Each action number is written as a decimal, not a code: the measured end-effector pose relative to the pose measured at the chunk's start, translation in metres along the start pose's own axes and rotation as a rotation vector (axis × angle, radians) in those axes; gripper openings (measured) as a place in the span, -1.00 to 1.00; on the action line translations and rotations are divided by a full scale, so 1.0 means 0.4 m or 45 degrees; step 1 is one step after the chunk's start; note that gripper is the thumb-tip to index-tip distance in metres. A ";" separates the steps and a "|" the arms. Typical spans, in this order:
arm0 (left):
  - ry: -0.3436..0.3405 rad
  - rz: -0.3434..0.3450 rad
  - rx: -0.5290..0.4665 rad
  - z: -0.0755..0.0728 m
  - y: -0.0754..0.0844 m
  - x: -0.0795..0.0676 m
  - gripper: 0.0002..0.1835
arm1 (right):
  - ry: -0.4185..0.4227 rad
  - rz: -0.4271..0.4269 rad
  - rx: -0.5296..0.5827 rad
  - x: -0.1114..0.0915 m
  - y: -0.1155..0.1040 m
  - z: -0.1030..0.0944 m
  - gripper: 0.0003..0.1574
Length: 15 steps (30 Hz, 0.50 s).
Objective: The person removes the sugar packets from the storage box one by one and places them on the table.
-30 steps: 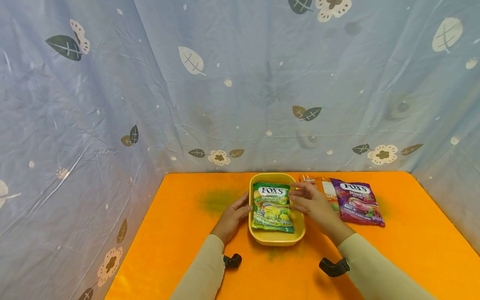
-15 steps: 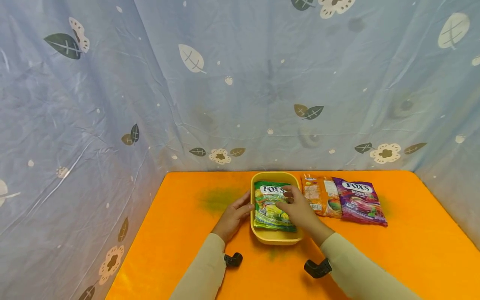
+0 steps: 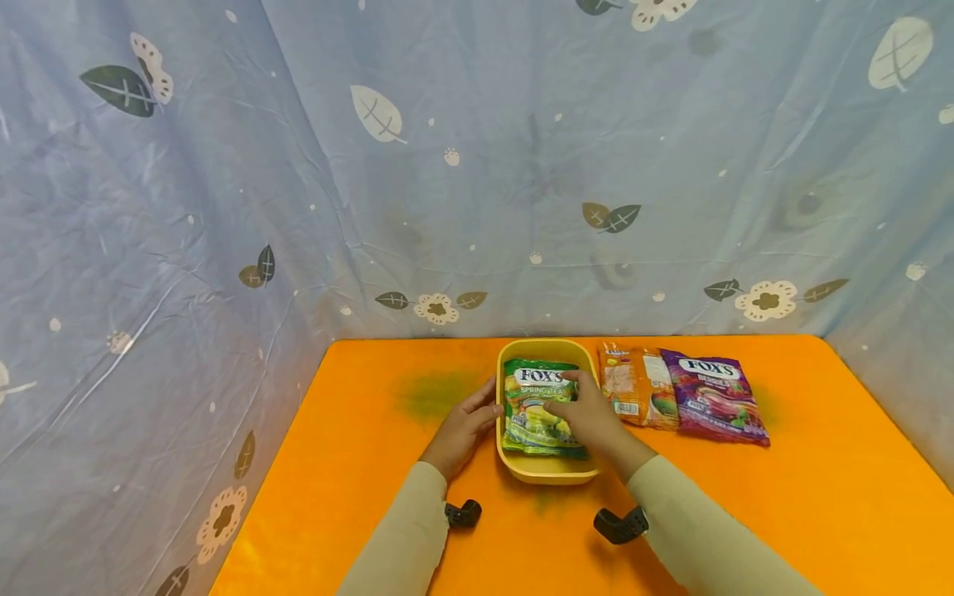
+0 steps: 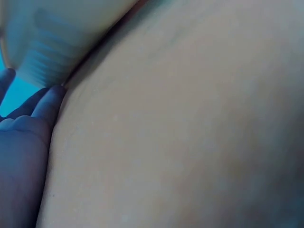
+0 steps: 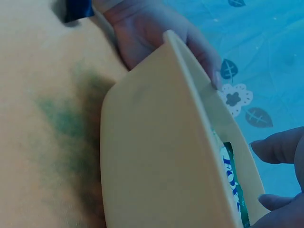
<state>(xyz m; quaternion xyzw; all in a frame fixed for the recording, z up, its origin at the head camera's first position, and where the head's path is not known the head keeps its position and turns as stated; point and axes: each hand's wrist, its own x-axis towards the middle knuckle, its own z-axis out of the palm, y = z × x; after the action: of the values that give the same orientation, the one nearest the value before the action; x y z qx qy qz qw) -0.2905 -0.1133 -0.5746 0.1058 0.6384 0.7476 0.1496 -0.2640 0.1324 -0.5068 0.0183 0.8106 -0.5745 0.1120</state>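
A green Fox's Spring Tea candy bag [image 3: 532, 422] lies label-up in a yellow plastic tub [image 3: 551, 478]. My left hand [image 3: 460, 434] rests against the tub's left outer wall, thumb at the rim. In the left wrist view, the left hand's fingers [image 4: 50, 105] reach the base of the tub wall. My right hand [image 3: 596, 422] is over the bag's right half, its thumb and fingers spread apart. In the right wrist view, the right-hand fingertips [image 5: 259, 148] hover at the tub's opening [image 5: 156, 142]; whether they touch the bag cannot be told.
To the tub's right lie an orange candy bag [image 3: 629, 389], back side up, and a purple Fox's Berries bag [image 3: 715, 397], side by side. The orange table [image 3: 373, 430] ends at a blue patterned curtain [image 3: 477, 207] behind and on both sides.
My right hand has moved left from the tub's right rim to over the green bag. The left hand stays at the tub's side. Both other bags lie as before.
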 end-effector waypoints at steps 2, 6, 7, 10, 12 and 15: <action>0.001 -0.004 0.007 -0.001 0.001 -0.001 -0.30 | -0.016 0.019 0.050 0.001 -0.005 -0.003 -0.08; 0.005 -0.017 0.002 -0.003 0.001 -0.003 -0.31 | -0.057 0.044 0.134 0.000 -0.008 -0.007 -0.09; 0.008 -0.018 0.007 -0.004 0.000 -0.003 -0.31 | -0.065 0.048 0.158 0.000 -0.009 -0.008 -0.09; 0.012 -0.018 0.013 -0.004 -0.002 -0.003 -0.32 | -0.081 0.046 0.192 0.001 -0.008 -0.009 -0.10; 0.010 -0.015 0.010 -0.003 -0.002 -0.002 -0.32 | -0.080 0.037 0.203 0.002 -0.007 -0.009 -0.13; 0.005 -0.014 -0.006 -0.001 0.000 -0.002 -0.31 | -0.063 0.018 0.194 0.001 -0.007 -0.010 -0.18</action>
<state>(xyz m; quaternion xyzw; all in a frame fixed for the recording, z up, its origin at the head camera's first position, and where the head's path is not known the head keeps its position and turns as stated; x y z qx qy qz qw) -0.2898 -0.1140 -0.5744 0.1005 0.6374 0.7485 0.1527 -0.2654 0.1351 -0.5029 0.0183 0.7614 -0.6339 0.1343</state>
